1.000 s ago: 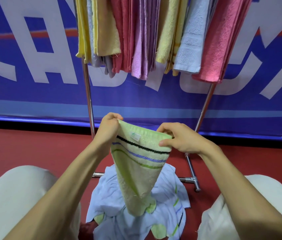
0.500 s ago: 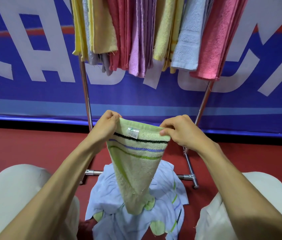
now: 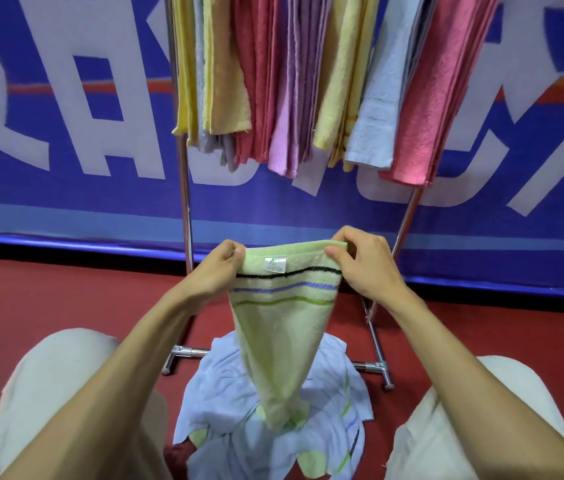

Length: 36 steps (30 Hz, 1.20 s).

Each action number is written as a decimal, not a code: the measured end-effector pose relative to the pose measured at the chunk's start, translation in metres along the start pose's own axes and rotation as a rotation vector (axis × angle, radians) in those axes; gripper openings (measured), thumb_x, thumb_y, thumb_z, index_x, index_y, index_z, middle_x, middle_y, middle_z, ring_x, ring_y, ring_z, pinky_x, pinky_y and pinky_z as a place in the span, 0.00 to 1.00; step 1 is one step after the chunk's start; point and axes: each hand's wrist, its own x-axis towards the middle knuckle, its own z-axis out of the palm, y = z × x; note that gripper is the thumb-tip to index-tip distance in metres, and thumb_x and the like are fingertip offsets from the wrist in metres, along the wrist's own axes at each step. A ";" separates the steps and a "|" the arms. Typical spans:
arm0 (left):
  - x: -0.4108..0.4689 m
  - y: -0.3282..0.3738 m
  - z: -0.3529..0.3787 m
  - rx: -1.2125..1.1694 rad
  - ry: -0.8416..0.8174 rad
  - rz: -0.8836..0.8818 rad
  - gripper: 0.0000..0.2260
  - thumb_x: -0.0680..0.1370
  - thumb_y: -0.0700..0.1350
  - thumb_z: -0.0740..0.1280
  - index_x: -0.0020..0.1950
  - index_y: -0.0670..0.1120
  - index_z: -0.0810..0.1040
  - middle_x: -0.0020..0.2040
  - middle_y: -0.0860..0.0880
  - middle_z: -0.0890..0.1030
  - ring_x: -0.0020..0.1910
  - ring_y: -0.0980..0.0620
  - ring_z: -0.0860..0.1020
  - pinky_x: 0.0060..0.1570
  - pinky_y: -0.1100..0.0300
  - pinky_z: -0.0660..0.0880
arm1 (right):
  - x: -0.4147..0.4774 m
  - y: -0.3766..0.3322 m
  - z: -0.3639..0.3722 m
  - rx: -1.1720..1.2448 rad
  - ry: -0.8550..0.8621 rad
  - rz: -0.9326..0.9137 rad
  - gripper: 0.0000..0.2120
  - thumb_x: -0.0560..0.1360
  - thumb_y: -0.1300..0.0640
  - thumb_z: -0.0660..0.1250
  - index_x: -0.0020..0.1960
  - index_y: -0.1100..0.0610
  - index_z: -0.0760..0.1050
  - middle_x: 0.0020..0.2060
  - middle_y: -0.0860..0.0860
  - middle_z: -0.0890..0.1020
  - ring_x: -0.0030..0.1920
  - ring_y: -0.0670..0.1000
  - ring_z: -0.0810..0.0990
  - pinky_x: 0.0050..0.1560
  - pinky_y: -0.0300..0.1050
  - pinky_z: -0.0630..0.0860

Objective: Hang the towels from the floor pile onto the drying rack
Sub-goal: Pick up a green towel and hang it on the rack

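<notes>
In the head view I hold a pale green terry towel with black, purple and green stripes (image 3: 282, 341) up by its top edge in front of me. My left hand (image 3: 219, 268) has its fingers curled tight round the left corner, with the cloth bunched in the fist. My right hand (image 3: 365, 263) pinches the right corner between thumb and bent forefinger, and my other fingers curl behind the hem. A small white label (image 3: 275, 265) sits just under the hem, between my hands.

The towel hangs down, narrowing to a point. Its tip touches the pile of light blue and green towels (image 3: 239, 410) on the red floor (image 3: 65, 299), between my knees in cream trousers (image 3: 55, 375). The pile lies at the foot of the chrome tube drying rack (image 3: 185, 209) and hides the middle of its low crossbar.

Above my hands the rack carries a tight row of hung towels (image 3: 308, 81) in yellow, grey, red, lilac, light blue and pink, side by side and touching. The towel I hold is below their lower ends and apart from them. Behind the rack stands a blue banner with large white letters (image 3: 65, 133).
</notes>
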 end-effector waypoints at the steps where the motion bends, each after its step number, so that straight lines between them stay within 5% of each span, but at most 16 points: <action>1: 0.000 0.006 -0.002 -0.010 0.032 0.016 0.10 0.84 0.45 0.53 0.49 0.44 0.70 0.44 0.50 0.71 0.43 0.53 0.68 0.41 0.62 0.67 | 0.004 -0.007 -0.003 0.028 0.036 -0.005 0.07 0.75 0.59 0.69 0.40 0.60 0.76 0.28 0.46 0.74 0.31 0.46 0.70 0.35 0.29 0.65; 4: -0.002 0.033 -0.013 0.019 0.091 0.109 0.10 0.84 0.43 0.52 0.51 0.44 0.71 0.45 0.51 0.72 0.41 0.57 0.70 0.36 0.70 0.69 | 0.018 -0.023 -0.011 0.130 0.127 0.030 0.07 0.75 0.58 0.69 0.39 0.55 0.75 0.29 0.45 0.74 0.31 0.42 0.71 0.35 0.30 0.65; 7: -0.007 0.065 -0.033 0.193 0.072 0.306 0.08 0.83 0.38 0.53 0.51 0.43 0.72 0.50 0.48 0.72 0.48 0.54 0.70 0.42 0.73 0.68 | 0.036 -0.039 -0.026 0.388 0.254 0.144 0.08 0.74 0.59 0.71 0.37 0.53 0.76 0.32 0.49 0.78 0.35 0.45 0.74 0.41 0.45 0.73; 11: -0.014 0.107 -0.060 0.350 0.094 0.504 0.08 0.80 0.34 0.59 0.46 0.43 0.76 0.41 0.52 0.73 0.45 0.52 0.71 0.42 0.72 0.67 | 0.052 -0.070 -0.060 0.709 0.384 0.231 0.09 0.69 0.64 0.75 0.35 0.54 0.78 0.32 0.50 0.81 0.35 0.47 0.77 0.42 0.46 0.76; 14: -0.013 0.134 -0.079 0.477 0.181 0.577 0.07 0.79 0.35 0.63 0.47 0.36 0.81 0.39 0.46 0.76 0.41 0.52 0.71 0.39 0.70 0.68 | 0.062 -0.093 -0.083 0.692 0.410 0.180 0.08 0.70 0.63 0.75 0.37 0.53 0.79 0.33 0.50 0.81 0.37 0.48 0.79 0.44 0.45 0.78; 16: -0.013 0.152 -0.090 0.535 0.225 0.580 0.07 0.78 0.37 0.66 0.46 0.36 0.82 0.39 0.42 0.79 0.38 0.49 0.75 0.40 0.60 0.74 | 0.071 -0.105 -0.096 0.638 0.439 0.149 0.06 0.71 0.63 0.74 0.38 0.54 0.80 0.34 0.49 0.82 0.37 0.47 0.79 0.44 0.46 0.78; 21: -0.016 0.193 -0.115 0.572 0.263 0.539 0.06 0.77 0.41 0.69 0.46 0.39 0.83 0.38 0.44 0.84 0.37 0.52 0.82 0.38 0.57 0.77 | 0.090 -0.131 -0.121 0.462 0.470 0.078 0.01 0.73 0.62 0.72 0.42 0.58 0.82 0.35 0.50 0.82 0.38 0.47 0.78 0.47 0.47 0.78; 25: -0.017 0.223 -0.130 0.570 0.274 0.503 0.09 0.79 0.43 0.66 0.51 0.39 0.82 0.43 0.44 0.83 0.42 0.49 0.82 0.47 0.51 0.80 | 0.103 -0.147 -0.141 0.327 0.486 -0.010 0.01 0.73 0.63 0.71 0.44 0.60 0.82 0.37 0.52 0.82 0.42 0.54 0.81 0.52 0.53 0.79; 30: -0.024 0.265 -0.136 0.426 0.268 0.533 0.07 0.82 0.44 0.60 0.51 0.41 0.72 0.49 0.43 0.77 0.48 0.44 0.78 0.51 0.45 0.79 | 0.114 -0.172 -0.171 0.275 0.547 -0.072 0.04 0.75 0.64 0.68 0.46 0.61 0.82 0.38 0.52 0.82 0.40 0.49 0.79 0.44 0.42 0.74; 36: -0.024 0.305 -0.137 0.166 0.319 0.558 0.07 0.81 0.42 0.62 0.44 0.43 0.73 0.40 0.45 0.75 0.41 0.47 0.77 0.43 0.46 0.80 | 0.123 -0.190 -0.202 0.364 0.519 -0.067 0.06 0.76 0.60 0.68 0.42 0.58 0.80 0.35 0.51 0.80 0.38 0.48 0.76 0.41 0.42 0.71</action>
